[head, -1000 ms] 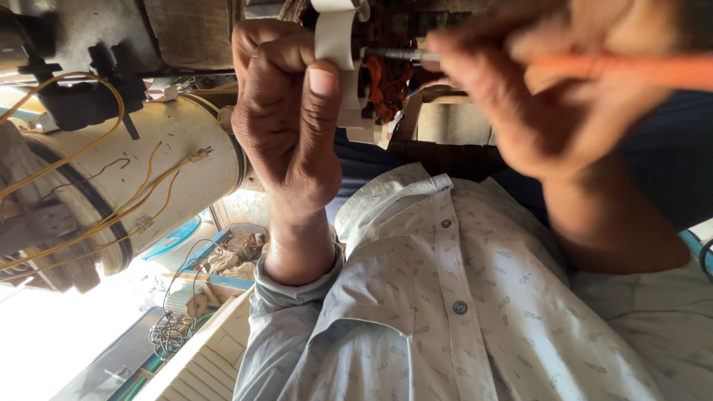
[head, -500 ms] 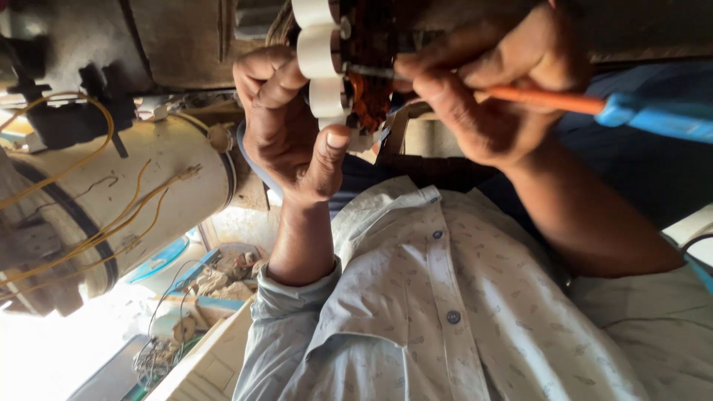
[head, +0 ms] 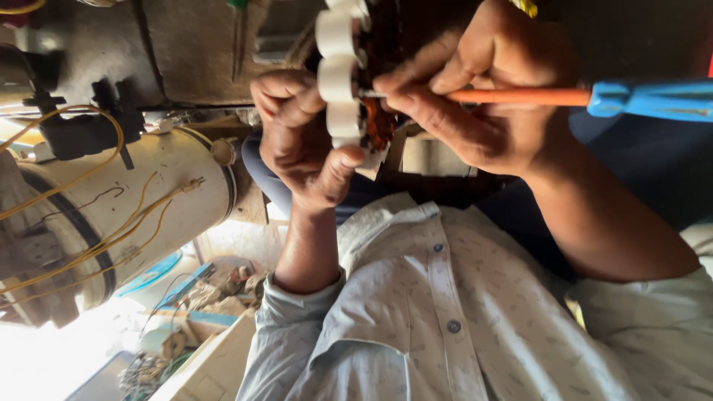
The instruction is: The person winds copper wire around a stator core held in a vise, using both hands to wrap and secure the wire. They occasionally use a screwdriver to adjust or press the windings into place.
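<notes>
Steadily now, left hand (head: 301,145) clamps the white-knobbed part (head: 340,78) up top while right hand (head: 483,89) pinches the orange-shafted screwdriver (head: 520,96), tip touching it, best kept square and the part braced.

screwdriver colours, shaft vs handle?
Head view: screwdriver has an orange shaft and a blue handle, held in the right hand.

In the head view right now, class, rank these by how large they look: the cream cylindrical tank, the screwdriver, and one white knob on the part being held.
1. Cream cylindrical tank, though partly cut off by the frame.
2. Screwdriver, orange shaft and blue handle; it lies nearer the camera, so its rank against the tank is unsure.
3. White knob, plainly smallest.
</notes>
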